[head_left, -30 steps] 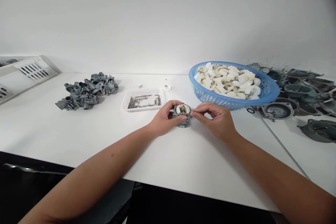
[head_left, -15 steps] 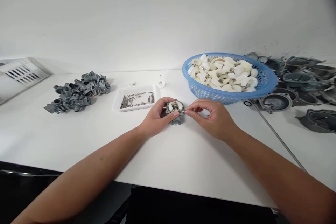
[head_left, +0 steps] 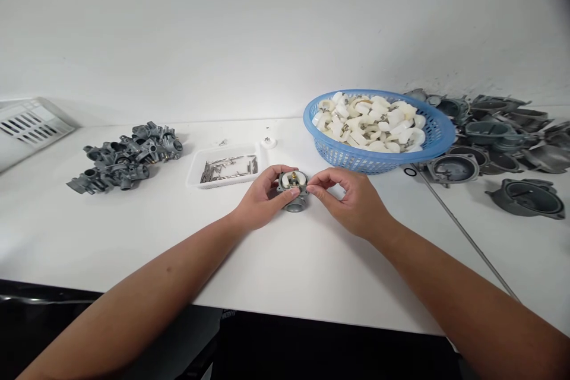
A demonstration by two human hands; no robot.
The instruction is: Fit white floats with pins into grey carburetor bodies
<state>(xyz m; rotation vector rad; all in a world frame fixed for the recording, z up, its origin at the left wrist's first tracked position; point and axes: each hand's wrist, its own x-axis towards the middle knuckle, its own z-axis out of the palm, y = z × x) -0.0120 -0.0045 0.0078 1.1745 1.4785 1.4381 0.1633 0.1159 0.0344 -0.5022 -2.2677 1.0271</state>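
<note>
A grey metal carburetor body [head_left: 295,204] rests on the white table in front of me, its open side up. Set into it is a white float [head_left: 288,180], with a brass piece standing in the middle. My left hand [head_left: 262,199] is closed round the body's left side, thumb across the near edge. At the right edge of the body, the thumb and forefinger of my right hand [head_left: 351,199] are pinched together. Whatever lies between those fingertips is too small to make out.
Left of my hands, a white tray [head_left: 192,175] holds thin metal pins. Grey carburetor bodies [head_left: 129,157] are heaped farther left. A blue basket [head_left: 351,160] of white floats stands right of centre, and grey metal bowls [head_left: 525,197] lie beyond it. A black ring [head_left: 410,171] lies near the basket.
The whole view has shifted slightly, so things sit a little farther left. Both hands keep their places at the carburetor body, with the right fingertips still pinched at its right edge.
</note>
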